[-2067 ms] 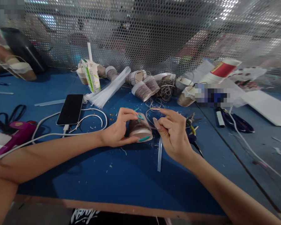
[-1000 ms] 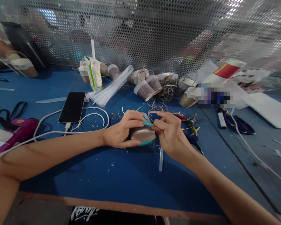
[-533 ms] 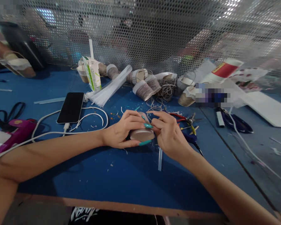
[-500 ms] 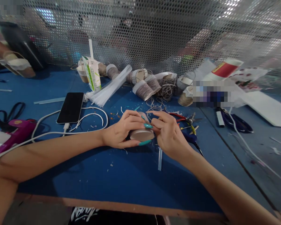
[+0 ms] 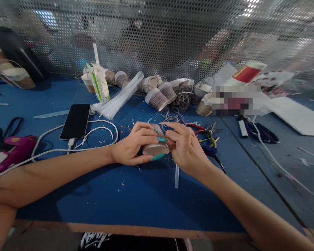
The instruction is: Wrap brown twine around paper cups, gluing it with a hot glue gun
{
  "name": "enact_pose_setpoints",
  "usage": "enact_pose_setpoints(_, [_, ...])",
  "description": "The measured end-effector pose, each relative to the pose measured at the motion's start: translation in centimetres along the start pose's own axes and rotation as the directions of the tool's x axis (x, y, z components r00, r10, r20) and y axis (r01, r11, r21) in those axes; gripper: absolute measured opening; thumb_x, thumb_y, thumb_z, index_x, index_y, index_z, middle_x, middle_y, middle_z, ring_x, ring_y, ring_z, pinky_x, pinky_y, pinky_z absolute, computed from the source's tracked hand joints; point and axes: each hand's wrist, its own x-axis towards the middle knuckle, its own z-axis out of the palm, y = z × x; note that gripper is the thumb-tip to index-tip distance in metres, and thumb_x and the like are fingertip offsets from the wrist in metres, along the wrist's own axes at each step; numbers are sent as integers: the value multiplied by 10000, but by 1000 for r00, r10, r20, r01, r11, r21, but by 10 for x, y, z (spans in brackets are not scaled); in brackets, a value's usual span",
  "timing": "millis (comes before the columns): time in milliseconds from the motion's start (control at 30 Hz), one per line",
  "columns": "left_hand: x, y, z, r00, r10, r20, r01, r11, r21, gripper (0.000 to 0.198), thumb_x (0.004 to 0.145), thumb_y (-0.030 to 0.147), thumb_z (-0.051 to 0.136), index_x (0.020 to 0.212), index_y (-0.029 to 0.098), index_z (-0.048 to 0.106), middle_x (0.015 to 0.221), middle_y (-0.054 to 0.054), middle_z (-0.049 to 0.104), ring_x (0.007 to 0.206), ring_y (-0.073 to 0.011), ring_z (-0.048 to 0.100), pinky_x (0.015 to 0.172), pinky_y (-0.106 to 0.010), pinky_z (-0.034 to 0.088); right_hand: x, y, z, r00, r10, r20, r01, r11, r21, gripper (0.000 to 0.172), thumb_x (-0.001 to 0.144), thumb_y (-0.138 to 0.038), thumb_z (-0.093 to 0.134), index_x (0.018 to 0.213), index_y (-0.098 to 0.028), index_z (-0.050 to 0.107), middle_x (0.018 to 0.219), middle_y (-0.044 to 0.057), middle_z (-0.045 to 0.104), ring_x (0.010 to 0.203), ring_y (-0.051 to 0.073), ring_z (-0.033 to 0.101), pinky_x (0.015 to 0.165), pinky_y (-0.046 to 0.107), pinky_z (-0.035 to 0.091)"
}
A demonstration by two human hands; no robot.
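Lying on its side in my left hand (image 5: 132,144) is a small paper cup (image 5: 156,150), its round pale base facing me. My left thumb lies along the base and the fingers wrap over the side, so the hand is closed round it. My right hand (image 5: 187,148) is closed in a pinch against the cup's right side, with its index finger stretched over the top. What those fingertips pinch is hidden. Loose thin twine (image 5: 171,115) lies on the table just behind the hands. A clear glue stick (image 5: 177,177) sits below my right hand.
Pliers (image 5: 209,130) with red and yellow handles lie right of my hands. A phone (image 5: 75,121) on a white cable and a magenta glue gun (image 5: 18,150) are at left. Behind stand twine-wrapped cups (image 5: 158,99), a glue stick bundle (image 5: 122,97), a carton (image 5: 101,83) and a metal mesh (image 5: 157,45).
The whole scene has shifted slightly left in view as the camera turned. My hands keep almost the same grip on the cup.
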Motion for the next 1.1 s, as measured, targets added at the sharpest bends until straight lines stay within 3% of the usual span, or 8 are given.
enact_pose_setpoints(133, [0,0,0,999,23,-33,-23,1000,19,456,938,351,552,1342,223,385,1044,-72,584,1011,-217,542,931,-443,509,1,0,-1,1000,4,6,-4,1000,13,318,1007,-181,369,1320,-234,345,1145,128,671,826,213,652,661,367,494])
enact_pose_setpoints(367, [0,0,-2,999,-27,30,27,1000,0,427,942,398,544,1318,254,401,1034,-62,592,1017,-228,549,938,-455,517,-1,-1,0,999,-27,-21,27,999,-30,336,987,-155,403,1313,-228,359,1132,129,671,826,217,645,632,360,500])
enact_pose_setpoints(500, [0,0,-1,1000,-14,-4,14,1000,-2,455,938,380,552,1338,250,378,1027,-63,585,1013,-228,542,920,-458,528,-2,0,-1,1000,-12,-18,12,1000,23,395,980,-149,413,1353,-223,308,1071,106,673,806,212,631,660,365,507])
enact_pose_setpoints(600, [-1,-1,1,999,4,-32,-3,1000,16,422,948,374,531,1318,228,391,1029,-71,578,1006,-221,538,904,-449,539,-4,-1,-3,998,69,13,-70,992,108,393,988,-153,402,1363,-226,307,944,52,637,773,191,627,698,363,524])
enact_pose_setpoints(733, [-2,-2,2,999,10,-48,-10,1000,2,435,935,382,550,1312,237,391,1045,-58,543,1008,-208,537,919,-438,545,-4,-3,-7,977,212,-22,-208,972,106,291,983,-178,454,1269,-228,438,900,44,567,789,185,598,691,348,535])
enact_pose_setpoints(933, [-2,-2,2,997,5,-78,-6,1000,-13,436,928,373,560,1313,264,386,1059,-50,480,990,-194,520,883,-406,566,-5,-2,-7,983,171,-71,-165,983,76,362,942,-142,507,1285,-237,438,1006,90,541,854,203,563,688,370,548])
enact_pose_setpoints(1100, [-1,0,0,1000,5,-19,-5,1000,1,461,938,389,546,1339,229,385,1078,-86,544,1029,-237,517,915,-471,529,-5,-2,-8,988,151,-43,-145,983,115,357,931,-129,498,1263,-243,431,907,47,538,839,207,586,739,403,557])
